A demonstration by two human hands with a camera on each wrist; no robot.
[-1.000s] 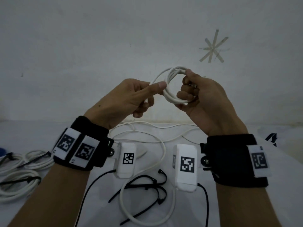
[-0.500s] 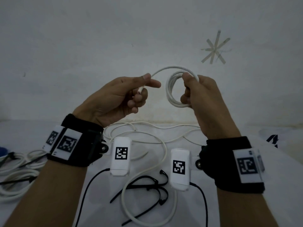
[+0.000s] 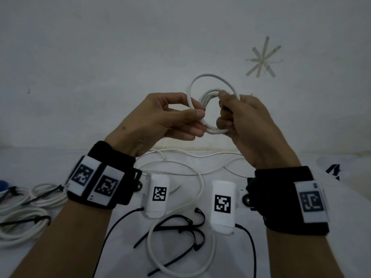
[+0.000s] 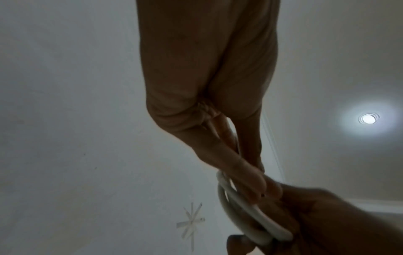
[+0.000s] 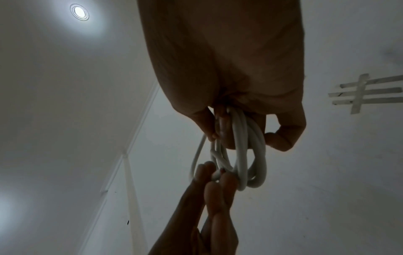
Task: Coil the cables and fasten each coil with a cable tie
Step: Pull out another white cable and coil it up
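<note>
Head view, centre of frame: both hands raised in front of a pale wall, working one white cable into a small coil. Right hand has its fingers curled through the stacked turns and grips them on the right side of the coil. Left hand pinches the cable between thumb and fingertips at the coil's lower left edge, narrow grip, apparently near the free end. One outer loop stands larger than the rest, arching above both hands toward the upper middle of the frame.

Right wrist view shows several turns hanging from the curled fingers, not lying flat against each other. Left wrist view: fingertips closed on the strand, the coil just beyond them.

Lower frame, on the white surface: black cable ties lie loose, with a slack white cable snaking around them. At lower left, finished coils lie already tied.

Risks, as judged from here: the oversized loop may spring out if the pinch slackens, since the cable looks stiff. Reaching down for a tie leaves one hand holding everything; uneven turns could slip and unwind. The end, if left untucked, may flick free before the tie is cinched.
</note>
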